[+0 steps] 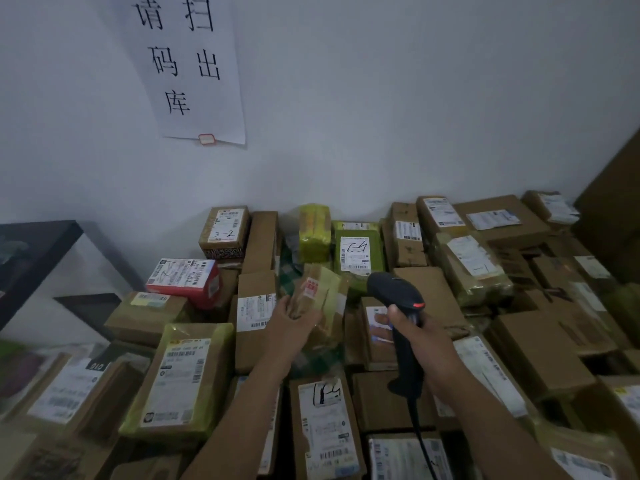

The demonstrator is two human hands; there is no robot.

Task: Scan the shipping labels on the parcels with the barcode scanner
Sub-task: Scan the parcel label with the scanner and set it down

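Parcel (320,299): lifted off pile (540,344), tilted in left hand (289,322), fingers clasped round edge, likely to turn up label. Scanner (398,306): right hand (420,336) clenched on grip, nose toward parcel, close beside.

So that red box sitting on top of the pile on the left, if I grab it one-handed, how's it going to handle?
The red box looks like rigid card, so probably stiff. It is small, so likely light. It sits tilted on the brown boxes beneath, so a push may slide or tip it.
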